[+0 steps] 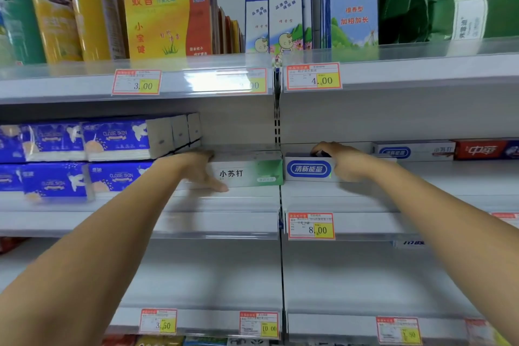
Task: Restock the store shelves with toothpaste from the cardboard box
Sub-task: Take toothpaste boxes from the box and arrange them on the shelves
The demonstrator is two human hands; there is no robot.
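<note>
A green-and-white toothpaste box (250, 173) lies on the middle shelf (224, 199), just left of the shelf divider. My left hand (203, 170) grips its left end, thumb along the front. Right of the divider lies a white-and-blue toothpaste box (309, 168). My right hand (341, 160) grips its right end, fingers curled over the top. Farther back on the right sit another white-and-blue toothpaste box (412, 151) and a red one (486, 149). The cardboard box is out of view.
Blue tissue packs (90, 157) are stacked on the same shelf to the left. The shelf above (393, 70) carries mosquito-coil boxes and green packs. Price tags (311, 225) line the shelf edges. The shelf below (365, 284) shows bare white board.
</note>
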